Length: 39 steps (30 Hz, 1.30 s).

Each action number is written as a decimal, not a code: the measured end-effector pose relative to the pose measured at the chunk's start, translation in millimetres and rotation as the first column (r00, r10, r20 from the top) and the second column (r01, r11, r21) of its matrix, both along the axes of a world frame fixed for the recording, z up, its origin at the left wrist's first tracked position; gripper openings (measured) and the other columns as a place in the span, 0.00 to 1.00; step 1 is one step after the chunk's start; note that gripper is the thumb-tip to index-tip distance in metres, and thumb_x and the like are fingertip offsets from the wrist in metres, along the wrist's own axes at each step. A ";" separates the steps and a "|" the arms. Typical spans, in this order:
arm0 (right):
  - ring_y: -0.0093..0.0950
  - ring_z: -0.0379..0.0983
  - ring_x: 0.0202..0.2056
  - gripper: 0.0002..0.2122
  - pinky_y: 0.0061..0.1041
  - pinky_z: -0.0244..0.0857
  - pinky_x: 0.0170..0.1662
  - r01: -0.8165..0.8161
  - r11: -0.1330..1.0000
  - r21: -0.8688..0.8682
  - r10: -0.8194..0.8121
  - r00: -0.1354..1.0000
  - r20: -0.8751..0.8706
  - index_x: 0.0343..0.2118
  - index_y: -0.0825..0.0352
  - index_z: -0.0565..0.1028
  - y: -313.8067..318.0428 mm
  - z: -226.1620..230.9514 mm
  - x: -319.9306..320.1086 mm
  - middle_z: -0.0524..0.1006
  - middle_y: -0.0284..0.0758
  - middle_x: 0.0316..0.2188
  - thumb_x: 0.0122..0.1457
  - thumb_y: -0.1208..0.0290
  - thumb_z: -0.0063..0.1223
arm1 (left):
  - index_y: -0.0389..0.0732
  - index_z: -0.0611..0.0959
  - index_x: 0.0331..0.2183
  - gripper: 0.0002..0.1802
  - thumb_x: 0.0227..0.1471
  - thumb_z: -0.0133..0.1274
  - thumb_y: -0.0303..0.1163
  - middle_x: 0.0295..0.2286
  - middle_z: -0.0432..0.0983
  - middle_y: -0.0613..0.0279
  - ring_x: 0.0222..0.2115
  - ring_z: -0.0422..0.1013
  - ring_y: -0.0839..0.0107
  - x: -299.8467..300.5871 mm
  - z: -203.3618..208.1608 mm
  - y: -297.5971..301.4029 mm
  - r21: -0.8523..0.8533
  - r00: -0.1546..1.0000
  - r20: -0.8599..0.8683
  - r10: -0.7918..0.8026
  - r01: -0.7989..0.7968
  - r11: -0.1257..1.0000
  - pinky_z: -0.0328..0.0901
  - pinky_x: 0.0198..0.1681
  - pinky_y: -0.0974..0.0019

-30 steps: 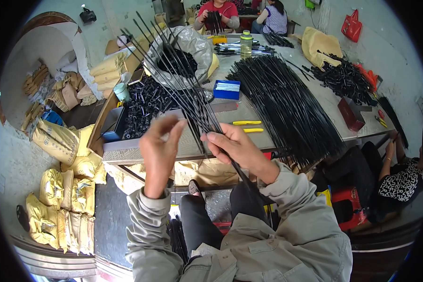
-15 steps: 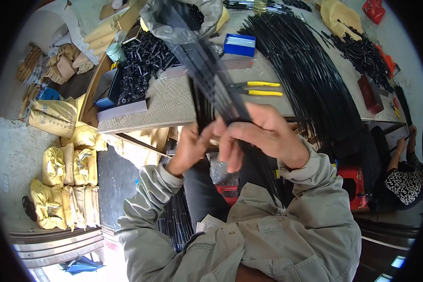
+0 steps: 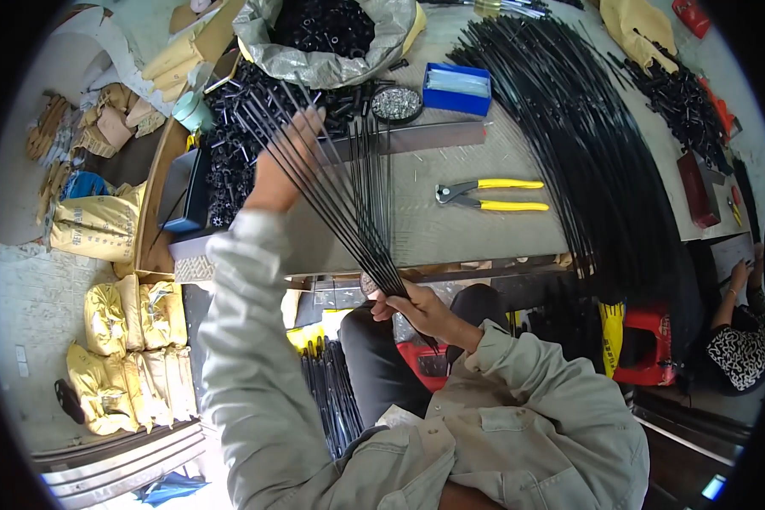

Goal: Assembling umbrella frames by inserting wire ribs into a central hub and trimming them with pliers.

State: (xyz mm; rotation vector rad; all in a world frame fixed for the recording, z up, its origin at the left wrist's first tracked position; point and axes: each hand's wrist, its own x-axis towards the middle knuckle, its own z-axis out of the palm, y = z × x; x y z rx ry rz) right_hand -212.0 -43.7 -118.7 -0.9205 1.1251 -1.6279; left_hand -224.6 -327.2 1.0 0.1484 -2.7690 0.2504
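"So, starting with what?"

"With a fan of thin black rods (image 3: 364,252), gathered near its lower end in the right hand (image 3: 421,308), just above the lap. Curled snugly round the bundle there, thumb and fingers both."

"Spreading which way?"

"Up and to the left, over the bench (image 3: 472,238), as far as the left hand (image 3: 287,161)."

"Gripping anything on that side?"

"Hard to say, honestly. Too blurred, and too tangled up with rod tips, to tell how far spread or whether holding anything. Stretched out, at any rate, beside a pile of loose black parts (image 3: 229,144)."

"And close by?"

"Just right of the fan, a second bundle of dark rods (image 3: 367,204), crossing a grey strip (image 3: 450,136). Then cutters with yellow handles (image 3: 510,184), and beyond those a broad heap of long black rods (image 3: 561,127), running past the near edge."

"Toward the back?"

"A blue box (image 3: 457,104) with pale strips inside, next to a round dish (image 3: 419,108) of shiny bits, and a grey sack (image 3: 331,72) full of black parts."

"Farther off?"

"Yellow sacks (image 3: 106,319), stacked at left; a seated person (image 3: 738,344), far right."
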 end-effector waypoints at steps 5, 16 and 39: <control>0.27 0.72 0.36 0.10 0.24 0.65 0.41 -0.075 0.997 -0.007 0.074 0.996 -0.056 0.40 0.72 0.66 7.5 -33.3 -13.5 0.74 0.38 0.31 0.61 0.72 0.36 | 0.35 0.51 0.56 0.50 0.39 0.56 0.49 0.57 0.43 0.49 0.58 0.42 0.52 74.8 -3.0 65.7 0.387 0.896 0.020 -0.443 0.401 0.830 0.44 0.58 0.63; 0.39 0.71 0.35 0.13 0.33 0.64 0.37 0.101 0.983 0.156 0.142 0.139 -0.980 0.39 0.66 0.70 40.1 45.3 -60.2 0.74 0.42 0.32 0.53 0.65 0.50 | 0.38 0.62 0.53 0.41 0.39 0.54 0.47 0.54 0.54 0.56 0.55 0.51 0.59 53.7 -33.9 115.5 0.338 0.924 0.036 -0.380 0.346 0.875 0.51 0.55 0.58; 0.13 0.63 0.22 0.14 0.15 0.57 0.25 0.692 0.641 -0.332 -0.763 0.619 -0.183 0.23 0.69 0.75 -147.9 125.0 -243.7 0.72 0.25 0.19 0.53 0.60 0.50 | 0.34 0.65 0.51 0.38 0.42 0.50 0.49 0.51 0.59 0.53 0.53 0.56 0.59 55.7 -26.3 113.2 0.307 0.926 0.013 -0.378 0.356 0.883 0.54 0.54 0.62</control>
